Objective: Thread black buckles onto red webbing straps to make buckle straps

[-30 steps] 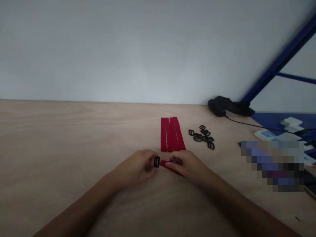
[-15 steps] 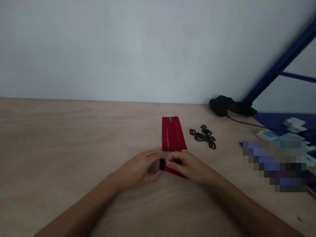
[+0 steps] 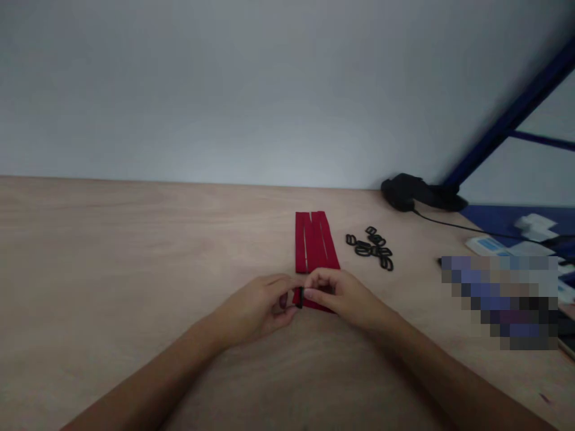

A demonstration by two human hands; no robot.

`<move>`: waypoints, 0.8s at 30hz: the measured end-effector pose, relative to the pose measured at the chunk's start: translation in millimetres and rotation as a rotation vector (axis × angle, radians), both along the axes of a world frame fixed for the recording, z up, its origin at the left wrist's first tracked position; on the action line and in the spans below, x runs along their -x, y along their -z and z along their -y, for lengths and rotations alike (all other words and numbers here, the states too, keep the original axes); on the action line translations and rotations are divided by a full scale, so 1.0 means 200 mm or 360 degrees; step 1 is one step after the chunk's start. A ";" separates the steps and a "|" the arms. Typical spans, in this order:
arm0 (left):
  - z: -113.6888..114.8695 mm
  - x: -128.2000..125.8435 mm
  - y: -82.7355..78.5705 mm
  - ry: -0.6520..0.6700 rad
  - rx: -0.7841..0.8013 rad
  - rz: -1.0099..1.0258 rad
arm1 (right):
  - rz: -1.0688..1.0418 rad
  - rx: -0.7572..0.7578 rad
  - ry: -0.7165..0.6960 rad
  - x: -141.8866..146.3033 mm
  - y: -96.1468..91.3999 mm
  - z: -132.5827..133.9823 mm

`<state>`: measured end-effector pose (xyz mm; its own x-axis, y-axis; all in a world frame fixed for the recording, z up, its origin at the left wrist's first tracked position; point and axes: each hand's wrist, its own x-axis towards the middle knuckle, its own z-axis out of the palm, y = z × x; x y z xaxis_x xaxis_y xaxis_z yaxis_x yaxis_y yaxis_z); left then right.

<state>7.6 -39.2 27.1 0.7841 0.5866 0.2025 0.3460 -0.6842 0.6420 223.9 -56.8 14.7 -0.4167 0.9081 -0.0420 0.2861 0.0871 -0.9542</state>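
Above the wooden table, my left hand [image 3: 254, 308] curls its thumb and fingers around a small black strap buckle [image 3: 300, 298]. My right hand [image 3: 350, 298] pinches a red strap [image 3: 321, 306] just to the right of that buckle. A short red end shows on the buckle's left side, between my left fingers, so the strap appears to pass through it. Beyond my hands lie several flat red straps [image 3: 317, 239] side by side. To their right is a loose group of black buckles [image 3: 375, 250].
A black device [image 3: 417, 193] with a cable [image 3: 458, 225] rests against the pale wall [image 3: 251, 90] at the back right. White and blue packets [image 3: 487, 245] lie on the right side, by a blurred-out patch. A blue frame [image 3: 487, 137] slants up at the right.
A red strap end now shows left of the buckle, where none was visible before. The buckle has shifted slightly right and is seen more edge-on. My right hand has risen a little.
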 end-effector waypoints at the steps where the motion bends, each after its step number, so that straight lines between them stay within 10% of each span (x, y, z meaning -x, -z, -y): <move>1: 0.00 0.00 0.00 -0.0014 -0.0003 -0.0001 | -0.0072 0.0014 0.0016 0.01 0.00 0.00; 13: -0.01 -0.01 -0.01 -0.0088 -0.0023 0.0005 | -0.0022 -0.0190 0.0145 0.04 -0.03 0.03; 24: 0.01 -0.04 0.02 -0.0490 0.0798 0.0303 | 0.0052 -0.0155 0.0085 0.03 -0.03 0.02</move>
